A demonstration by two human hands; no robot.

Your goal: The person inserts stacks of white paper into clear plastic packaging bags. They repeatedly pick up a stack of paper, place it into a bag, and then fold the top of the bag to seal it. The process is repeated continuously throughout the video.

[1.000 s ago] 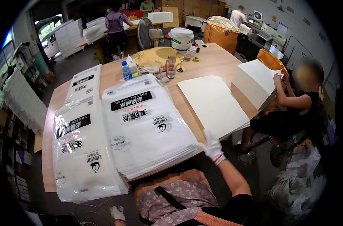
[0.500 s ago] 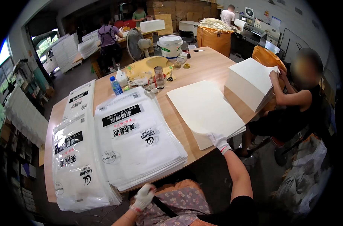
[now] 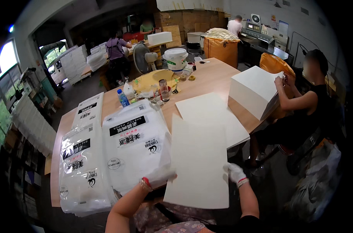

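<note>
A stack of large white drawing paper [image 3: 199, 163] is held up before me, slightly tilted, its near edge over my lap. My right hand [image 3: 236, 173], in a white glove, grips its right edge. My left hand [image 3: 163, 176], gloved and smeared by motion, closes on its left edge. Behind it, more white paper [image 3: 205, 105] lies on the table. To the left is a pile of printed clear plastic bags [image 3: 133, 155], close to my left hand. A second pile of such bags [image 3: 77, 171] lies farther left.
The wooden table [image 3: 213, 73] carries a white bucket [image 3: 175, 60], a blue-capped bottle [image 3: 123, 98], a glass [image 3: 163, 89], scissors [image 3: 175, 91] and tape rolls. At right, a seated co-worker [image 3: 300, 97] handles a tall paper stack [image 3: 254, 91]. A fan [image 3: 141, 58] stands behind the table.
My right hand has drawn paper off the table stack toward me. My left hand has risen from my lap to the paper's left edge. The view has shifted slightly.
</note>
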